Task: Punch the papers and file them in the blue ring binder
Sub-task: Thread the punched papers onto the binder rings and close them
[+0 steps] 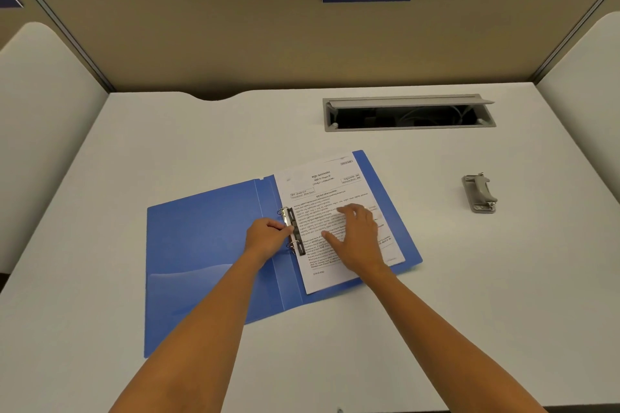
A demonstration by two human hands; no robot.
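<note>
1. Head view: the blue plastic ring binder (201, 245) lies open and flat on the white worktop (100, 362), its left cover bare.
2. The left hand (266, 235) has its fingers curled, pinching the metal ring mechanism (291, 231) at the binder's spine.
3. The printed white papers (322, 191) lie on the binder's right half, their left edge at the rings.
4. The right hand (357, 235) rests flat on the papers, fingers spread and straight.
5. A grey metal hole punch (479, 193) stands well apart to the right.
6. Farther back, a grey cable hatch (407, 112) sits open.
</note>
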